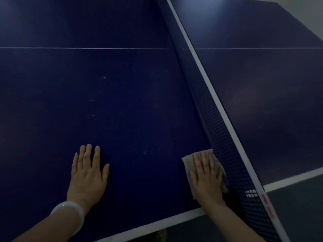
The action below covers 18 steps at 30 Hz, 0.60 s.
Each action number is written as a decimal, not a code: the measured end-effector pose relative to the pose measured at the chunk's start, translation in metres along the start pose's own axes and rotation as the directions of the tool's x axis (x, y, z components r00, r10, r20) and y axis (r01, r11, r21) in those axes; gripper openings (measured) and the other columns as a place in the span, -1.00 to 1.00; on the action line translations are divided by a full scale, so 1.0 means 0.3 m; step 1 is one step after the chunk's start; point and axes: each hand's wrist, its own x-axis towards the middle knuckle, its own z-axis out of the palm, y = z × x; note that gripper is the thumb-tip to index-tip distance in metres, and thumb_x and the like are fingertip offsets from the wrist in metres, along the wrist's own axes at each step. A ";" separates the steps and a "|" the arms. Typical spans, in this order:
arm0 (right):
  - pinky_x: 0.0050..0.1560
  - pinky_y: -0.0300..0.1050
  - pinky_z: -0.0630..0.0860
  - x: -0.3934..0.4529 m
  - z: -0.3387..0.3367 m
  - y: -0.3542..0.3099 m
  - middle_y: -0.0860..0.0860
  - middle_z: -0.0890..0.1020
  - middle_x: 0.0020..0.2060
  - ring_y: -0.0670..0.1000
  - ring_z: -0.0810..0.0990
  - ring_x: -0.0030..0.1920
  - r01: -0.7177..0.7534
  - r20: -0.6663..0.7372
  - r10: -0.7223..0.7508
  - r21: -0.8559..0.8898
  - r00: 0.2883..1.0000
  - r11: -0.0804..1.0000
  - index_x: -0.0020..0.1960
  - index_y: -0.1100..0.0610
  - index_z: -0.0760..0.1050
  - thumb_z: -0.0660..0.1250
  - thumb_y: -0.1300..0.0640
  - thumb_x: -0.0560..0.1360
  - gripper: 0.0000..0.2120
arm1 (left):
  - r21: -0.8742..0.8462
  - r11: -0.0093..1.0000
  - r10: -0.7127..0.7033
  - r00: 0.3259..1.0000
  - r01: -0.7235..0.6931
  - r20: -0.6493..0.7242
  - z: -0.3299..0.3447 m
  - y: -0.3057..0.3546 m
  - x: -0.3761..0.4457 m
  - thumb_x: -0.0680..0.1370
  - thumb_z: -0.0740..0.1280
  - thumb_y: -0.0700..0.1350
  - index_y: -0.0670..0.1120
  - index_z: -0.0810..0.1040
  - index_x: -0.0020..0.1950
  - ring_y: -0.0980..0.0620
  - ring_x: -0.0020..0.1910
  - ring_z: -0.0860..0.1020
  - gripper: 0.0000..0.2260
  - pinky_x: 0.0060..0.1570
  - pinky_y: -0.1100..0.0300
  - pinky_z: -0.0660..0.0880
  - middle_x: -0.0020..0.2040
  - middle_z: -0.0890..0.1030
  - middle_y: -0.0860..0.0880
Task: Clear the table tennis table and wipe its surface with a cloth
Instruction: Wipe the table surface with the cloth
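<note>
At the lower left, the left hand point(88, 169) lies flat on the dark blue counter point(122, 93), palm down, fingers straight and slightly spread, its grip released and holding nothing. A pale, glossy bangle point(70, 213) circles that wrist. A few tiny light specks dot the blue surface ahead of this hand, and a thin white centre line point(83, 48) crosses the counter farther up. A white border stripe point(157, 224) runs along the near edge, passing under both forearms.

To the right, the right hand point(207, 179) presses down on the cloth point(189, 162), fingers straight and together on top of it, not curled around it. The cloth is a small, greyish-beige piece, roughly square, lying flat on the counter with its corners showing beyond the fingertips and at the thumb side. Its right edge sits just beside the foot of the net point(215, 116), near the counter's near edge.

The net is dark mesh topped with a white band, running diagonally from the top centre to the lower right.
</note>
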 end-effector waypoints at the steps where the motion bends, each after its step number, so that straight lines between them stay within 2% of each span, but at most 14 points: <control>1: 0.52 0.27 -0.18 0.047 -0.008 -0.008 -0.07 -0.31 0.56 -0.03 -0.32 0.55 -0.030 -0.006 0.030 0.013 1.000 0.999 0.54 -0.15 -0.40 -0.38 -0.26 0.56 -0.41 | 0.005 1.000 -0.003 1.000 0.003 -0.004 0.003 -0.001 0.000 0.61 -0.12 0.15 -0.16 0.06 0.57 -0.09 0.57 -0.10 -0.39 0.54 -0.07 -0.13 0.58 0.02 -0.20; 4: 0.52 0.29 -0.15 0.217 -0.031 -0.078 -0.04 -0.31 0.56 0.01 -0.29 0.56 -0.083 -0.023 0.084 0.021 0.996 0.996 0.52 -0.14 -0.42 -0.27 -0.23 0.61 -0.43 | 0.018 1.000 -0.009 1.000 0.010 -0.023 0.013 -0.005 0.001 0.59 -0.12 0.17 -0.16 0.10 0.56 -0.10 0.57 -0.06 -0.37 0.54 -0.08 -0.09 0.57 0.07 -0.20; 6: 0.50 0.30 -0.22 0.307 -0.043 -0.151 -0.03 -0.34 0.55 0.05 -0.29 0.56 -0.041 -0.014 0.041 -0.006 0.999 0.999 0.52 -0.12 -0.41 -0.18 -0.18 0.64 -0.42 | 0.032 0.999 -0.008 1.000 0.009 -0.025 0.019 -0.006 0.002 0.58 -0.12 0.18 -0.17 0.12 0.56 -0.10 0.57 -0.04 -0.36 0.53 -0.08 -0.07 0.56 0.09 -0.21; 9: 0.48 0.32 -0.25 0.307 -0.033 -0.277 -0.04 -0.37 0.51 0.05 -0.34 0.55 0.206 -0.003 -0.207 -0.061 0.978 0.977 0.53 -0.09 -0.39 -0.22 -0.17 0.63 -0.44 | 0.038 0.999 -0.014 1.000 0.015 -0.028 0.027 -0.010 0.004 0.58 -0.13 0.19 -0.15 0.11 0.56 -0.09 0.57 -0.05 -0.36 0.54 -0.08 -0.06 0.57 0.08 -0.19; 12: 0.50 0.25 -0.13 0.182 -0.001 -0.292 -0.03 -0.18 0.59 0.05 -0.23 0.58 0.473 0.010 -0.473 -0.060 0.881 0.879 0.60 -0.05 -0.19 -0.14 -0.16 0.64 -0.42 | 0.045 0.999 -0.022 0.999 0.023 -0.027 0.033 -0.011 0.007 0.57 -0.14 0.20 -0.14 0.10 0.57 -0.07 0.57 -0.07 -0.35 0.54 -0.08 -0.06 0.57 0.05 -0.17; 14: 0.50 0.19 -0.10 0.126 0.011 -0.209 -0.04 -0.08 0.60 0.03 -0.13 0.59 0.550 0.023 -0.550 -0.044 0.835 0.834 0.61 -0.04 -0.10 -0.08 -0.15 0.64 -0.42 | 0.041 0.999 -0.021 1.000 0.021 -0.020 0.035 -0.013 0.007 0.57 -0.14 0.20 -0.14 0.10 0.57 -0.07 0.57 -0.06 -0.35 0.54 -0.09 -0.05 0.57 0.05 -0.17; 16: 0.50 0.16 -0.05 0.120 0.000 -0.101 -0.03 -0.04 0.60 0.02 -0.07 0.59 0.500 0.005 -0.500 -0.063 0.866 0.864 0.61 -0.03 -0.07 -0.08 -0.14 0.64 -0.43 | 0.039 0.999 -0.021 1.000 0.022 -0.021 0.032 -0.013 0.008 0.57 -0.13 0.20 -0.14 0.11 0.56 -0.08 0.57 -0.05 -0.35 0.53 -0.09 -0.05 0.57 0.06 -0.18; 18: 0.52 0.15 -0.03 0.170 -0.032 -0.023 0.00 -0.06 0.59 0.04 -0.05 0.59 0.369 -0.019 -0.371 -0.065 0.929 0.927 0.60 0.00 -0.12 -0.16 -0.14 0.64 -0.43 | 0.044 0.999 -0.021 1.000 0.021 -0.019 0.028 -0.011 0.009 0.57 -0.14 0.20 -0.15 0.11 0.56 -0.08 0.57 -0.05 -0.35 0.53 -0.10 -0.04 0.57 0.07 -0.18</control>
